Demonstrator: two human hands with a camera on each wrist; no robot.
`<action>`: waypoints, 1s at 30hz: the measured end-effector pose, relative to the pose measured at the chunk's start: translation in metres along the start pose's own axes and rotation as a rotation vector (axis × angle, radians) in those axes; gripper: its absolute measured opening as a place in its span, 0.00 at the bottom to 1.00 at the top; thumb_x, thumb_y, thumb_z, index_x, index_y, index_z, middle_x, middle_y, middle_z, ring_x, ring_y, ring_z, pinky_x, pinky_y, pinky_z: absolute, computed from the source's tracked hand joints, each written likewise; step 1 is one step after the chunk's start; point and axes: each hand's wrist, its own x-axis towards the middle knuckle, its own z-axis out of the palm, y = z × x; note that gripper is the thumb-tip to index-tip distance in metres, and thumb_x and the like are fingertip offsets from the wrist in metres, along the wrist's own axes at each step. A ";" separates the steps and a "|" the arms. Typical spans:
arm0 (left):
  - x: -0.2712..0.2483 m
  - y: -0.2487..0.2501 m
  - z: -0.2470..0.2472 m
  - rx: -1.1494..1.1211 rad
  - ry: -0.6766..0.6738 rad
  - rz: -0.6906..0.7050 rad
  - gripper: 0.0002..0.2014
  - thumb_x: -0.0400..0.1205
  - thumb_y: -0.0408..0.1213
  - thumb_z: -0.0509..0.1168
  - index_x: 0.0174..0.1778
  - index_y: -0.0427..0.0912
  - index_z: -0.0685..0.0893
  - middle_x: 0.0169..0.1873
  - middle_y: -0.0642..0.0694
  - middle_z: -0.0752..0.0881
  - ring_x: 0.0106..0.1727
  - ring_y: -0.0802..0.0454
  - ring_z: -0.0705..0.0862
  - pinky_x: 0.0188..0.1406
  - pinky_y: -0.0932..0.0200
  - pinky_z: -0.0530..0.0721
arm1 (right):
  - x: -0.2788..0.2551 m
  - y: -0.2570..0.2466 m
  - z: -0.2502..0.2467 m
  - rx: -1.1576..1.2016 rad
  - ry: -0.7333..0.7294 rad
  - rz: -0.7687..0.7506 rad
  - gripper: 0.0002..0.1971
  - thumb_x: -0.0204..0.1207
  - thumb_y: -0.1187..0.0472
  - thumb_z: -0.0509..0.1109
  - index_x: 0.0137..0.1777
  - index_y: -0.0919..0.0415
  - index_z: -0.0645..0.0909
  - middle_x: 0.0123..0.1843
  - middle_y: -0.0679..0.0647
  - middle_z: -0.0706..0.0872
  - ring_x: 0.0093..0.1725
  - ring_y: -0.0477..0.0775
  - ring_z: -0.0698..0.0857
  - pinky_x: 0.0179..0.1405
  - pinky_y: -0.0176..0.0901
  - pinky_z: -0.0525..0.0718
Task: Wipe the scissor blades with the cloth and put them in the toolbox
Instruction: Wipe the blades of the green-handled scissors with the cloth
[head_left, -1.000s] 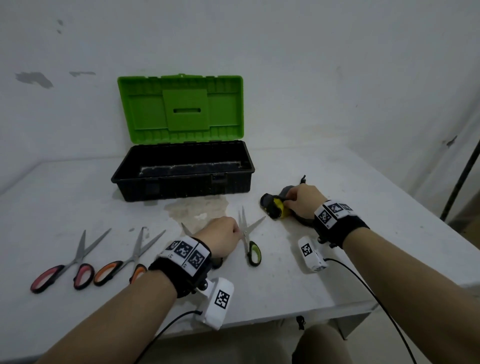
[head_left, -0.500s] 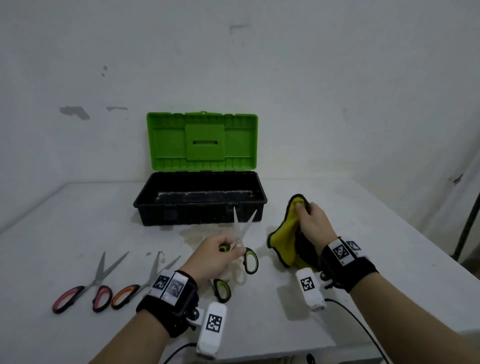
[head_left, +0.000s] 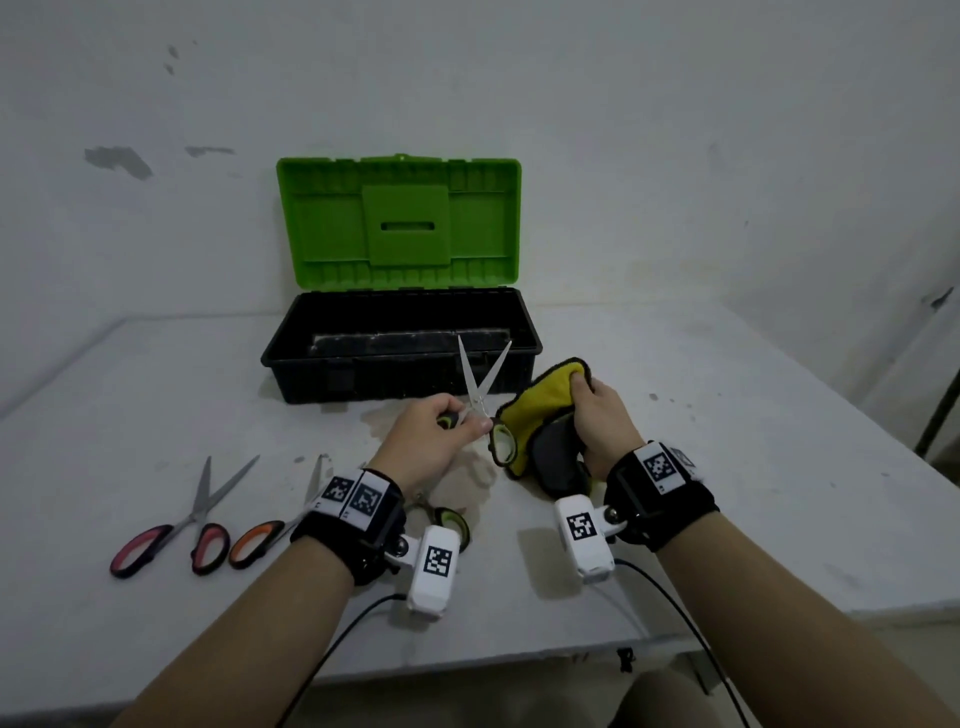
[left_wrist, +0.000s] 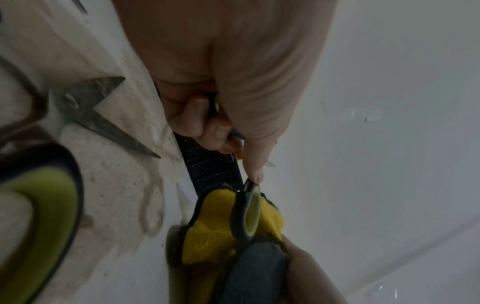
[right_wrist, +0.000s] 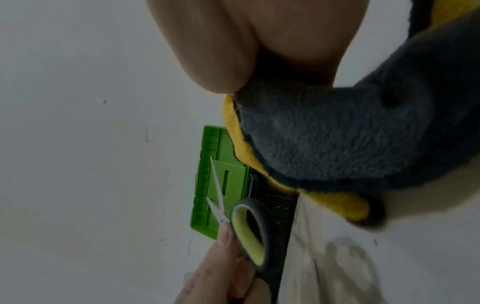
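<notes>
My left hand (head_left: 441, 431) grips green-handled scissors (head_left: 480, 384) by one handle, blades spread and pointing up in front of the toolbox. Its free handle loop (left_wrist: 249, 214) hangs beside the cloth. My right hand (head_left: 597, 410) holds a yellow and grey cloth (head_left: 540, 426) up, just right of the scissors; the cloth (right_wrist: 337, 133) drapes below my palm. The black toolbox (head_left: 400, 374) stands open behind, its green lid (head_left: 400, 223) upright. A second green-handled pair (head_left: 452, 522) lies on the table under my left wrist.
Pink-handled scissors (head_left: 171, 535) and orange-handled scissors (head_left: 260, 540) lie on the white table (head_left: 727, 493) at the left. A stained patch marks the table in front of the toolbox. A wall stands close behind; the table's front edge is near my forearms.
My left hand has picked the green scissors off the table and raised them, blades up. My right hand has lifted the cloth from the table and brought it beside the scissors.
</notes>
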 end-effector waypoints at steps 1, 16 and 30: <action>0.000 0.000 0.001 -0.004 -0.002 0.002 0.10 0.79 0.52 0.75 0.40 0.52 0.85 0.43 0.54 0.90 0.50 0.55 0.88 0.53 0.55 0.83 | 0.001 0.001 0.000 -0.028 0.037 -0.004 0.19 0.83 0.44 0.56 0.50 0.58 0.80 0.52 0.61 0.87 0.53 0.61 0.86 0.59 0.63 0.84; -0.003 -0.003 0.007 -0.025 -0.073 0.019 0.22 0.73 0.55 0.79 0.38 0.38 0.82 0.34 0.51 0.82 0.38 0.54 0.81 0.49 0.48 0.82 | -0.026 0.008 0.003 0.421 -0.327 0.172 0.16 0.82 0.61 0.56 0.62 0.70 0.78 0.52 0.64 0.85 0.47 0.58 0.84 0.45 0.46 0.83; 0.003 0.006 0.010 0.042 -0.124 0.052 0.18 0.70 0.52 0.82 0.28 0.51 0.80 0.29 0.56 0.78 0.33 0.57 0.77 0.41 0.54 0.76 | -0.046 0.013 0.006 0.334 -0.375 0.017 0.10 0.78 0.64 0.70 0.55 0.70 0.83 0.45 0.66 0.89 0.41 0.61 0.88 0.44 0.52 0.89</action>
